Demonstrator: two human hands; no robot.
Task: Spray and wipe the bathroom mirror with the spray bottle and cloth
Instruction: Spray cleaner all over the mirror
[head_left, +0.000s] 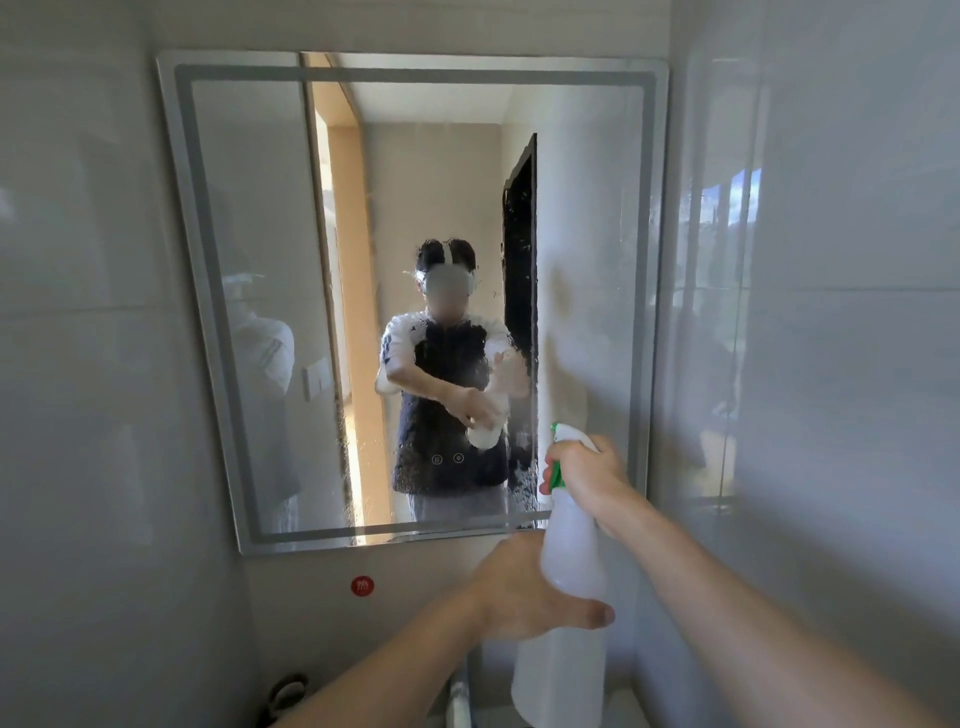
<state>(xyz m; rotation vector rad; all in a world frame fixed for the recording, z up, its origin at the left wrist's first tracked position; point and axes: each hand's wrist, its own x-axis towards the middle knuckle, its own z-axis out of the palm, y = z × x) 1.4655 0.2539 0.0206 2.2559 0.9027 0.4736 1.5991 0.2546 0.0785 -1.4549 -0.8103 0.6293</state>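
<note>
The bathroom mirror (260, 291) hangs on the wall in front of me, with spray droplets over its middle and lower right. A white spray bottle (571, 545) with a green trigger is held up before the mirror's lower right corner, nozzle toward the glass. My right hand (592, 478) grips its neck with fingers on the trigger. My left hand (524, 592) cups the bottle's base from below. A white cloth (561, 680) seems to hang beneath my left hand. The reflection shows a person holding the bottle with both hands.
Grey tiled walls stand close on the left and right. A red round sticker (362, 585) sits on the wall below the mirror. A tap (460, 699) and a dark round fitting (288, 693) show at the bottom edge.
</note>
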